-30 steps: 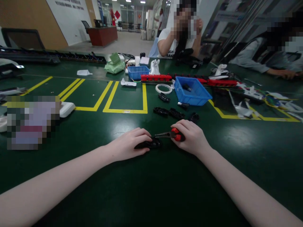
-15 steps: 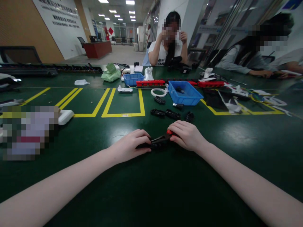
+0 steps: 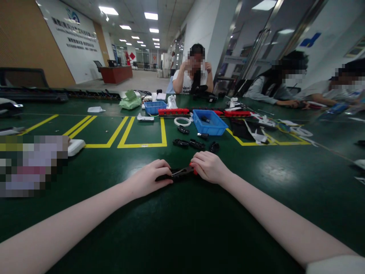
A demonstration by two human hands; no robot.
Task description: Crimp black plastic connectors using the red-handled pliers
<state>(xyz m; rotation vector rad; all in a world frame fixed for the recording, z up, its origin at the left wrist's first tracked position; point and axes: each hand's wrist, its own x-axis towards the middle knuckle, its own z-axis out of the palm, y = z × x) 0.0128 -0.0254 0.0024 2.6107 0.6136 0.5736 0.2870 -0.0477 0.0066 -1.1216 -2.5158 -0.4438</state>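
Observation:
My right hand is closed around the red handles of a pair of long-nose pliers, whose dark jaws point left. The fingers of my left hand are wrapped round a small black part, mostly hidden under them. The jaw tips meet this part beside my left fingertips; what exactly they grip is too small to tell. Beyond my hands lie several similar black parts, and one more rests just past my right hand.
A blue bin with a dark item inside stands behind the black parts, next to a white ring. Red strips and a smaller blue bin lie farther back. A white object is at left. Co-workers sit across and to the right.
The view has tilted up and turned slightly right, so the scene sits lower and farther left. Both hands keep their hold, and the pliers now lie flatter between them.

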